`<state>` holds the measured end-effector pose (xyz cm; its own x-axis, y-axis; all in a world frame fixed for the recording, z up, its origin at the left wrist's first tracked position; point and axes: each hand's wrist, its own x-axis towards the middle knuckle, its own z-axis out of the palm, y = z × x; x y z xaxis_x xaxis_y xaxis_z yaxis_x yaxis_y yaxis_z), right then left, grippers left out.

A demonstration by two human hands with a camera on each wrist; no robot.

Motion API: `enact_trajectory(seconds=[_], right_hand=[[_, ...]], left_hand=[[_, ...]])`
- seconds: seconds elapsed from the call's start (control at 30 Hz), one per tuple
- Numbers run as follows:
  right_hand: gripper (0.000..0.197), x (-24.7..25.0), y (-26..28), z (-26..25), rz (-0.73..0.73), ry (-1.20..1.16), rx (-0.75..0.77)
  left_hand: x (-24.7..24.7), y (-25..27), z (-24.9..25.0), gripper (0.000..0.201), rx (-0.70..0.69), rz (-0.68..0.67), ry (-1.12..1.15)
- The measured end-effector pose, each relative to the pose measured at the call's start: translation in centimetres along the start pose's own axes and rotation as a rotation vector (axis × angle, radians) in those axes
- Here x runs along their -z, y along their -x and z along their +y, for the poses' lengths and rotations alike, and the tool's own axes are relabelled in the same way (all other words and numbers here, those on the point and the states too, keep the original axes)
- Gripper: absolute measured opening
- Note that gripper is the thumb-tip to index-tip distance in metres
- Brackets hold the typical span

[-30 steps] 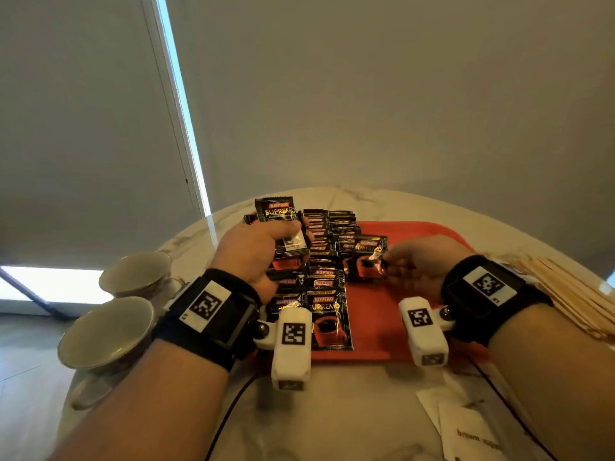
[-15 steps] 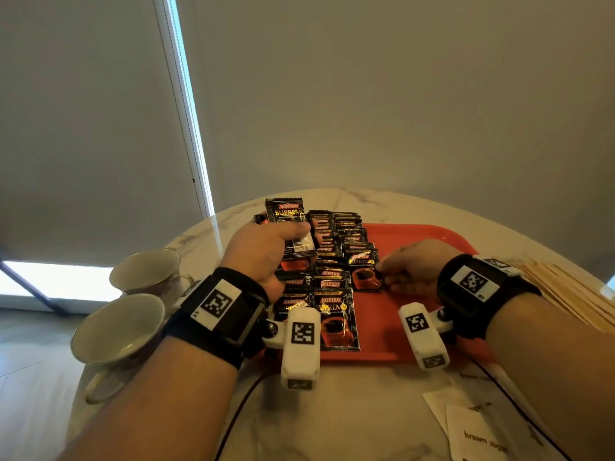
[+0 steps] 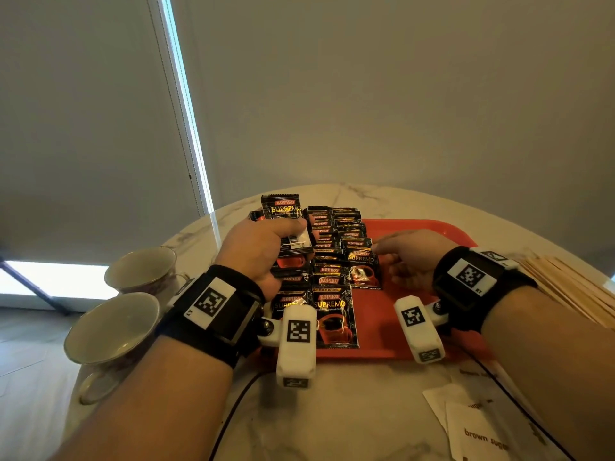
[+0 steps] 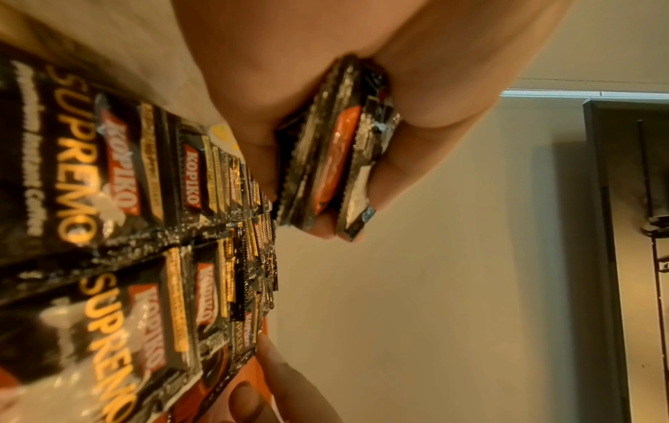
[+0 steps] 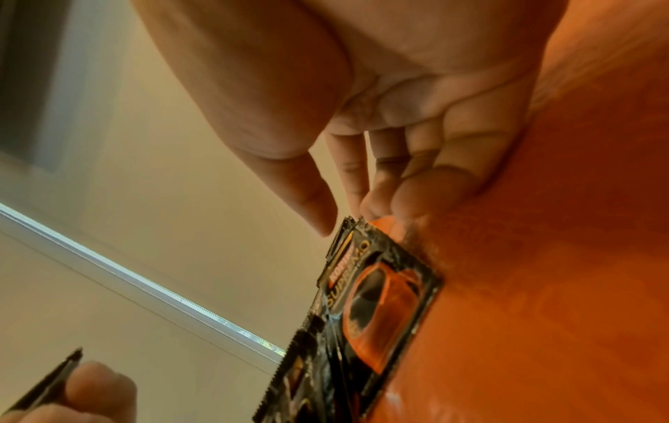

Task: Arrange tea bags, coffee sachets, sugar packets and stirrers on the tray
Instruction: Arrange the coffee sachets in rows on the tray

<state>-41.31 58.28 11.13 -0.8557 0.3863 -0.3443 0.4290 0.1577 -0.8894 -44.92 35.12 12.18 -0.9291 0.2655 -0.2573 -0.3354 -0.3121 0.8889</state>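
Red plastic tray (image 3: 432, 227) sits on the marble tabletop (image 3: 349, 410), its left half covered by overlapping rows of black coffee sachets (image 3: 327, 277). The left hand (image 3: 263, 251), at about 10 o'clock from the tray's middle, has its fingers (image 4: 409, 160) curled round a small stack of sachets (image 3: 289, 227), held upright above the rows; the left wrist view shows the stack clamped between thumb and fingers. The right hand (image 3: 409, 257) rests on the tray with its fingertips (image 5: 376, 206) touching the top corner of the rightmost laid sachet (image 3: 362, 271), thumb just apart from it, not gripping. Two cups (image 3: 113, 327) stand at 9 o'clock off the tray, wooden stirrers (image 3: 572, 291) lie at 3 o'clock, and brown sugar packets (image 3: 479, 427) lie at 5 o'clock.
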Motion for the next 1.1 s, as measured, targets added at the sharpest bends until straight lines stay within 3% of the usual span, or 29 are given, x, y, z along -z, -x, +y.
enact_trajectory(seconds=[0.37, 0.63, 0.77, 0.9, 1.1], right_hand=[[0.012, 0.3, -0.6, 1.3, 0.003, -0.07, -0.042], [0.006, 0.0, 0.7, 0.6, 0.04, -0.209, 0.06], [0.016, -1.5, 2.5, -0.6, -0.139, -0.276, 0.211], [0.024, -3.3, 4.4, -1.2, -0.319, -0.233, 0.285], [0.017, -3.8, 4.4, -1.1, -0.308, -0.255, 0.291]], left_hand=[[-0.3, 0.3, 0.0, 0.032, -0.002, 0.005, -0.009], [-0.6, 0.5, -0.2, 0.03, -0.015, -0.014, -0.04], [-1.3, 1.3, -0.6, 0.054, -0.035, -0.07, -0.081], [-1.3, 1.6, -1.0, 0.035, -0.119, -0.152, -0.196], [-1.3, 1.7, -1.2, 0.031, -0.201, -0.213, -0.34]])
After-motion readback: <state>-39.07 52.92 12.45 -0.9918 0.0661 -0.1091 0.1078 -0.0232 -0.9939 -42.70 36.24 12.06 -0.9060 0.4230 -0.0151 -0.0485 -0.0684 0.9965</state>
